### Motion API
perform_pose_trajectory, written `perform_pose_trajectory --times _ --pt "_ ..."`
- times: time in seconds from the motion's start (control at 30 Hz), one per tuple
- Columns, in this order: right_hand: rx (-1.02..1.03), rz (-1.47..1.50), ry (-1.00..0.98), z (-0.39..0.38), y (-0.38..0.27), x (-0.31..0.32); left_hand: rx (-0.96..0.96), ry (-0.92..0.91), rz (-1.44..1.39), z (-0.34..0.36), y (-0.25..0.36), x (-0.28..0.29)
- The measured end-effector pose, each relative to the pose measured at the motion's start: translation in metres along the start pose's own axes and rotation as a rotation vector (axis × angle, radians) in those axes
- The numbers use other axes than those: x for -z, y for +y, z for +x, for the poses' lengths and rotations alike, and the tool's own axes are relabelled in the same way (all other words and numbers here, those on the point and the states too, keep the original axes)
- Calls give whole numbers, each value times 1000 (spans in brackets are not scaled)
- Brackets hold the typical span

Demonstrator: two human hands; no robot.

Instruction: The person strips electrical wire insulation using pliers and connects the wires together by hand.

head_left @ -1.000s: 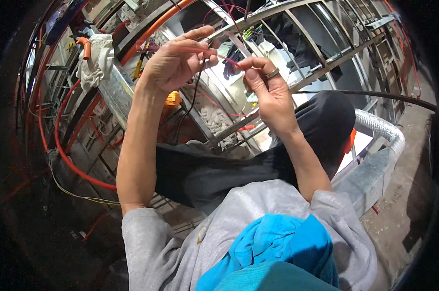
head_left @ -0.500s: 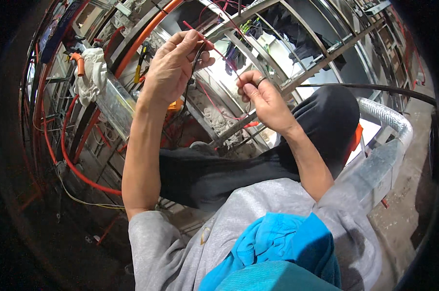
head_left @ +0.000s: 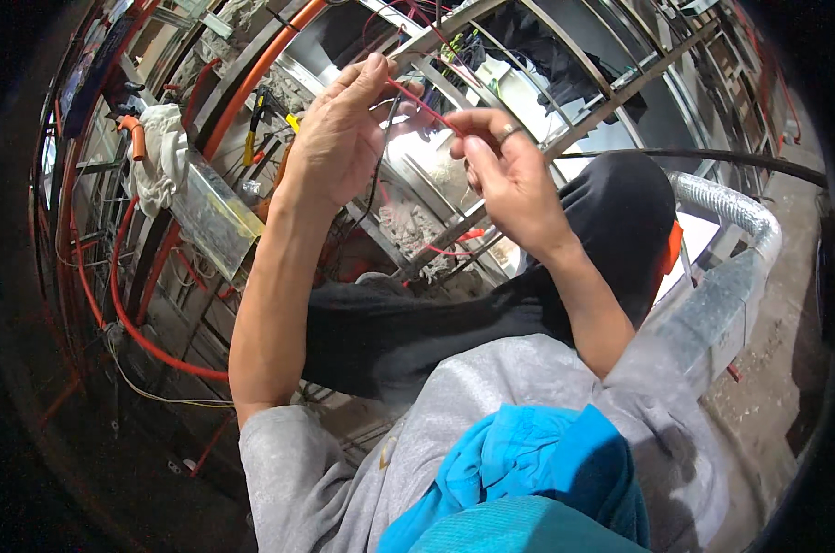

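Between my two raised hands runs a thin red wire (head_left: pixel 415 100), stretched over a short span. My left hand (head_left: pixel 345 129) pinches its far end between thumb and forefinger. A dark thin cable (head_left: pixel 380 158) hangs down past the left palm; whether those fingers also hold it I cannot tell. My right hand (head_left: pixel 508 175), with a ring on one finger, closes thumb and forefinger on the red wire's near end. My dark-trousered leg (head_left: pixel 426 332) lies bent below both hands.
Metal framing (head_left: pixel 574 138) spans the far side. An orange pipe (head_left: pixel 262 78) and a cloth-draped clear-wrapped duct (head_left: pixel 216 207) stand at the left, near a yellow-handled tool (head_left: pixel 254 134). A silver flexible duct (head_left: pixel 731 203) lies right. A black cable (head_left: pixel 712 160) crosses behind my knee.
My right hand has moved up and slightly toward my left hand, shortening the span of red wire between them. The left hand has shifted slightly, still pinching the wire.
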State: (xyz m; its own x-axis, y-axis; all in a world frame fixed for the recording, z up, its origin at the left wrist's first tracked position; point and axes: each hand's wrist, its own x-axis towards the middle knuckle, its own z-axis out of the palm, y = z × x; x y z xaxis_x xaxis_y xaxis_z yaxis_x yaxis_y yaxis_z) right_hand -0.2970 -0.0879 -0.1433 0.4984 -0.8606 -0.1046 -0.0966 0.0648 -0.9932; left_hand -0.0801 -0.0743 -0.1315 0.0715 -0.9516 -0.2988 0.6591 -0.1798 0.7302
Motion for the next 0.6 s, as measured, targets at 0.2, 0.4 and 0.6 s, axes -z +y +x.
perform_pose_trajectory --times 0.2,0.4,0.6 --pt "80 -344 31 -11 -18 22 -9 -111 -159 3 4 -3" --pt "82 -286 38 -10 -10 24 24 -202 -116 3 3 -10" --pt "123 -324 48 -10 -13 30 74 -271 -13 1 -8 -26"
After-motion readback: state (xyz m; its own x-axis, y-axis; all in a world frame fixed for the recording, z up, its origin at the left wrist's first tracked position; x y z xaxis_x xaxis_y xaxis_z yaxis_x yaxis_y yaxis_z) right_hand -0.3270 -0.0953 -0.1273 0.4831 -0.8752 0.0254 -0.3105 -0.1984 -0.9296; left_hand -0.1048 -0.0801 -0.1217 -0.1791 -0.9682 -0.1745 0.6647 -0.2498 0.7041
